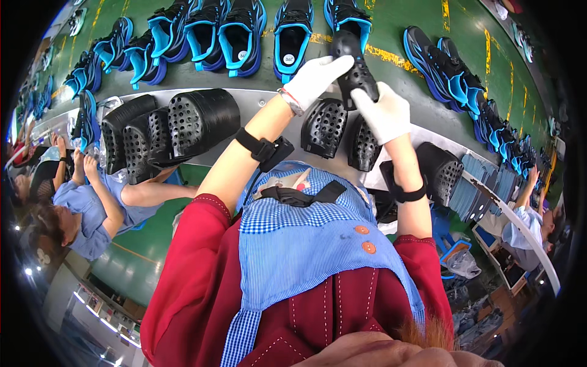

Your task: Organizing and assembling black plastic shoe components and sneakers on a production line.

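Lifted above the tabletop (257, 101), a black perforated insole (354, 68) is held between both gloved hands. The left hand (315, 78) is closed on its upper edge, the right hand (384, 113) on its lower end; both grips are narrow, pinching the insole. Just below it, more insoles (324, 127) are stacked on the tabletop, with a longer stack (171, 128) to the left. Beyond, blue shoes (244, 33) are lined on a green belt (391, 37).
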